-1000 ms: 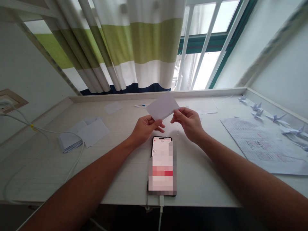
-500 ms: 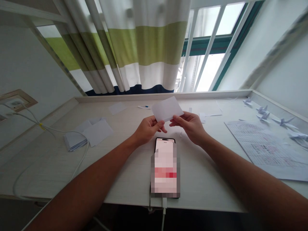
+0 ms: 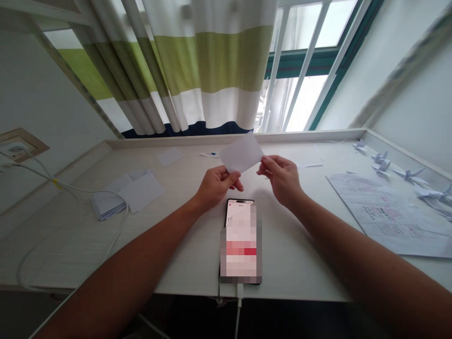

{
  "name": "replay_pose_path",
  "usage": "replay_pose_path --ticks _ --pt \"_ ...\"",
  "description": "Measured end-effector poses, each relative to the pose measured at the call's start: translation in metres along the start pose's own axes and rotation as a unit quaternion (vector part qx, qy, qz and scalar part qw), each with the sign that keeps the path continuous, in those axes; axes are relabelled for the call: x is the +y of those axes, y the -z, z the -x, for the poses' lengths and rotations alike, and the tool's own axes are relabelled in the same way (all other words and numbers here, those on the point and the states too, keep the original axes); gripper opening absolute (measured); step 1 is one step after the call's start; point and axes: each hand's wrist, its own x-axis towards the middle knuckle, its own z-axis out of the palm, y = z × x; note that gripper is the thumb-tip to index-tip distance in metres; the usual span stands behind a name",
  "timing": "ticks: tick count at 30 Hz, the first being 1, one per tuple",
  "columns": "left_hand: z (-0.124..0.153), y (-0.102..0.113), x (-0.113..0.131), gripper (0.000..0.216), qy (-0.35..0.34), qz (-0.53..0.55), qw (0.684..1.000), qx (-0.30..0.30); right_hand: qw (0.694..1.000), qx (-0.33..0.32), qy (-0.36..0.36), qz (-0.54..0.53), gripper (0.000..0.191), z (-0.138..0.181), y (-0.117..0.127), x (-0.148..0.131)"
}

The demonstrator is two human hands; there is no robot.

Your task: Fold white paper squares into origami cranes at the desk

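A small white sheet of paper [image 3: 241, 151] is held up above the desk, tilted, its upper edge reaching the desk's back rim. My left hand [image 3: 218, 186] pinches its lower edge between thumb and fingers. At the sheet's right corner, my right hand [image 3: 281, 178] grips it between thumb and forefinger. Both hands are closed. Below them a phone [image 3: 241, 240] lies face up with a lit, partly blurred screen and a white cable plugged into its bottom end.
Stacked and loose white paper [image 3: 141, 190] lies at the left beside a white cable [image 3: 120, 230]. Several folded paper cranes [image 3: 411, 175] stand along the right edge. Near them is a written sheet [image 3: 384, 212]. A small white item with a blue part [image 3: 213, 154] sits at the back.
My right hand has shifted from the paper's lower edge to its right corner, slightly up and right. My left hand keeps its hold. The whole view has moved slightly.
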Motion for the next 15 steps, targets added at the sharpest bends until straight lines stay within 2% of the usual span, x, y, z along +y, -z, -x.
replay_pose_path --ticks 2,3,4,5,6,8,9,11,15 --pt "-0.001 0.006 0.002 0.035 0.014 -0.008 1.0 -0.001 0.993 0.114 0.007 -0.017 0.021 -0.01 0.011 -0.001" --pt "-0.001 0.009 0.003 0.034 0.024 -0.011 1.0 -0.008 0.99 0.139 0.015 -0.004 0.021 -0.013 0.015 -0.002" --pt "-0.002 0.011 0.004 0.034 0.032 -0.009 0.999 -0.014 0.99 0.137 0.033 0.023 0.018 -0.015 0.019 -0.003" --pt "-0.002 0.013 0.005 0.034 0.032 -0.004 0.999 -0.014 0.991 0.105 0.061 0.056 0.014 -0.015 0.02 -0.005" --pt "-0.002 0.015 0.007 0.033 0.032 0.0 0.999 -0.016 0.993 0.031 0.07 0.089 0.021 -0.012 0.019 -0.006" --pt "-0.002 0.017 0.011 0.032 0.024 0.008 1.0 -0.01 0.986 -0.103 0.051 0.119 0.052 -0.005 0.014 -0.009" --pt "-0.002 0.018 0.013 0.031 0.02 0.01 1.0 -0.006 0.981 -0.147 0.033 0.123 0.056 -0.001 0.011 -0.009" --pt "-0.001 0.018 0.015 0.03 0.012 0.013 1.0 -0.006 0.973 -0.185 0.019 0.134 0.049 0.005 0.005 -0.009" --pt "-0.002 0.017 0.009 0.03 0.028 0.008 0.999 -0.03 0.979 -0.167 0.015 0.119 0.037 0.008 0.002 -0.006"
